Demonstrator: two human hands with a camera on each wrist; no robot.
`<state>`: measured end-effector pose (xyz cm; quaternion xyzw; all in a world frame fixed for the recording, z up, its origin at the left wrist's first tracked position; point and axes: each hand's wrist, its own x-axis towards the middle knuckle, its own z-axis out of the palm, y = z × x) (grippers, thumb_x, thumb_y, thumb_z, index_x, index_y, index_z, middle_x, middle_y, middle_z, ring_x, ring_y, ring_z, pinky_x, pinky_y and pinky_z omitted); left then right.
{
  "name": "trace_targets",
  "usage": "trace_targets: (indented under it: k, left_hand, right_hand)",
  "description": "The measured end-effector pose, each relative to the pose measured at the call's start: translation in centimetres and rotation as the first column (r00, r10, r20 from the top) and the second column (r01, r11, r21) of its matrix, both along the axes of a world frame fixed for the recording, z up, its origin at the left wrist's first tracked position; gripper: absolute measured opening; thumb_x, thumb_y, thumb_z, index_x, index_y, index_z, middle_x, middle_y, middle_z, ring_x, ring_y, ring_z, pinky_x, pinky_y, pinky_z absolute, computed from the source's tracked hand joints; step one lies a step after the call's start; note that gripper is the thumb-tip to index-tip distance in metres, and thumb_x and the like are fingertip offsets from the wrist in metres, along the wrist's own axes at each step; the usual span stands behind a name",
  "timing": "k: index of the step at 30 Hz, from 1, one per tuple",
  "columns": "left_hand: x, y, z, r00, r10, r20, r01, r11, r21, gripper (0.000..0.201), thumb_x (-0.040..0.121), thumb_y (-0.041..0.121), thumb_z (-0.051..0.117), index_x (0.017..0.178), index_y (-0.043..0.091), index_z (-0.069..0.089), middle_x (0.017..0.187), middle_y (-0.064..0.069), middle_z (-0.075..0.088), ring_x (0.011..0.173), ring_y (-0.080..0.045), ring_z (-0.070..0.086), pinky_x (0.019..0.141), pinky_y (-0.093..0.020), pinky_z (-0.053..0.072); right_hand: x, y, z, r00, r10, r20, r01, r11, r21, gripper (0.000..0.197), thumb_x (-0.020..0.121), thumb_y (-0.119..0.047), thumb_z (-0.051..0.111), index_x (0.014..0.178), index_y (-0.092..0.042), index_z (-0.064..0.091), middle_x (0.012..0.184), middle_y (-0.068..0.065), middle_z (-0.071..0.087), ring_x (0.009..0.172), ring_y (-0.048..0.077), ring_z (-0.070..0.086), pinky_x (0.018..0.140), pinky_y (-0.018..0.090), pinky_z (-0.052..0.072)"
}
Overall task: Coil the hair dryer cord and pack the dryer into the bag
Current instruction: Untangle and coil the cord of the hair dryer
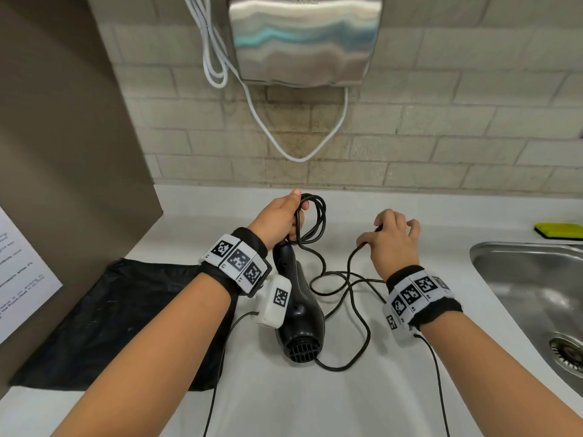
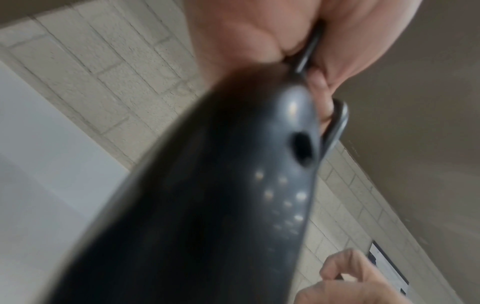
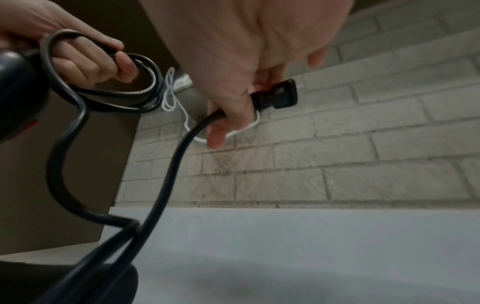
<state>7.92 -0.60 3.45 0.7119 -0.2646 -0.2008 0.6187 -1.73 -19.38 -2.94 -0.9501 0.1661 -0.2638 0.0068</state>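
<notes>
A black hair dryer point(image 1: 299, 313) lies on the white counter point(image 1: 362, 398), grille toward me. My left hand point(image 1: 284, 216) grips the top of its handle together with a few loops of black cord point(image 1: 315, 222). In the left wrist view the dryer's handle point(image 2: 233, 195) fills the frame. My right hand point(image 1: 394, 238) pinches the cord's end just behind the black plug point(image 3: 280, 94). Loose cord point(image 1: 356, 298) trails over the counter between the hands. A flat black bag point(image 1: 126, 323) lies at the left.
A steel sink point(image 1: 533, 298) is at the right, with a yellow-green sponge point(image 1: 558, 230) behind it. A steel hand dryer point(image 1: 303, 39) with white cables point(image 1: 217, 58) hangs on the brick wall. A brown panel point(image 1: 63, 137) stands at the left.
</notes>
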Motion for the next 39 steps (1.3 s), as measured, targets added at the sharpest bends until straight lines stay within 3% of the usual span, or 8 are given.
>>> trace_targets:
  k: [8,14,19,23,26,30,34,39]
  left_hand:
    - [0.0,-0.1,0.0,1.0,0.0,-0.004,0.0,1.0,0.004,0.041,0.103,0.034,0.021,0.079,0.015,0.048,0.038,0.011,0.036,0.035,-0.004,0.031,0.049,-0.025,0.031]
    - [-0.2,-0.7,0.2,1.0,-0.004,0.005,0.004,1.0,0.008,0.04,0.103,0.033,0.021,0.079,0.015,0.048,0.037,0.012,0.034,0.035,-0.005,0.03,0.046,-0.021,0.031]
    - [-0.6,-0.3,0.6,0.995,-0.095,-0.019,0.095,0.995,0.003,0.041,0.103,0.035,0.019,0.078,0.015,0.046,0.039,0.011,0.034,0.035,-0.003,0.029,0.046,-0.02,0.029]
    - [-1.2,-0.3,0.7,0.981,-0.19,-0.026,0.19,0.982,-0.01,0.044,0.103,0.034,0.017,0.076,0.013,0.044,0.04,0.012,0.034,0.035,-0.002,0.027,0.045,-0.017,0.029]
    - [-1.2,-0.1,0.7,0.978,-0.204,-0.037,0.204,0.979,-0.025,0.044,0.103,0.034,0.016,0.076,0.013,0.044,0.04,0.012,0.034,0.036,-0.002,0.027,0.043,-0.015,0.03]
    - [-1.3,0.3,0.6,0.966,-0.252,-0.052,0.25,0.967,-0.042,0.044,0.102,0.037,0.017,0.076,0.013,0.043,0.043,0.013,0.033,0.038,-0.003,0.025,0.042,-0.013,0.031]
    - [-1.2,0.5,0.5,0.982,-0.186,0.035,0.186,0.982,0.017,0.043,0.102,0.033,0.021,0.075,0.013,0.046,0.042,0.012,0.036,0.038,-0.004,0.031,0.046,-0.018,0.033]
    - [-0.2,1.5,0.1,0.995,-0.098,0.015,0.098,0.995,-0.01,0.044,0.102,0.034,0.022,0.075,0.013,0.05,0.05,0.006,0.037,0.037,-0.004,0.034,0.043,-0.015,0.033]
  right_hand:
    - [0.2,1.7,2.6,0.859,0.302,0.413,-0.432,0.861,0.269,0.029,0.072,0.026,0.04,0.077,0.002,0.057,0.089,0.01,0.046,0.093,0.034,0.055,0.084,0.026,0.041]
    - [0.1,5.1,3.7,0.641,0.51,0.574,-0.733,0.629,0.259,0.018,0.08,-0.002,0.045,0.073,-0.018,0.048,0.092,0.002,0.051,0.088,0.016,0.054,0.08,0.023,0.047]
    - [1.0,5.3,3.6,0.702,0.454,0.549,-0.682,0.651,0.334,0.019,0.074,0.011,0.063,0.073,-0.008,0.065,0.077,-0.004,0.056,0.079,0.017,0.056,0.074,0.027,0.05]
    - [1.6,5.7,3.7,0.746,0.375,0.551,-0.616,0.703,0.355,0.016,0.075,0.009,0.064,0.086,-0.003,0.062,0.078,-0.006,0.051,0.072,-0.006,0.05,0.068,0.007,0.04]
    - [2.2,5.8,4.4,0.812,0.29,0.506,-0.505,0.784,0.36,0.032,0.074,0.0,0.067,0.103,-0.005,0.054,0.087,-0.012,0.043,0.075,0.001,0.046,0.071,0.012,0.04]
    - [3.2,4.9,5.4,0.795,0.523,0.307,-0.585,0.796,0.159,0.037,0.077,0.006,0.058,0.11,-0.01,0.063,0.117,0.009,0.059,0.116,0.021,0.046,0.099,0.027,0.032]
    - [3.5,4.5,5.4,0.82,0.55,0.161,-0.569,0.746,0.347,0.047,0.077,0.014,0.041,0.115,-0.009,0.057,0.091,0.009,0.063,0.09,0.024,0.055,0.081,0.029,0.042]
    - [2.1,2.8,4.1,0.84,0.542,-0.026,-0.499,0.79,0.358,0.031,0.081,-0.04,0.048,0.093,-0.012,0.053,0.079,-0.003,0.048,0.08,0.014,0.044,0.064,0.016,0.03]
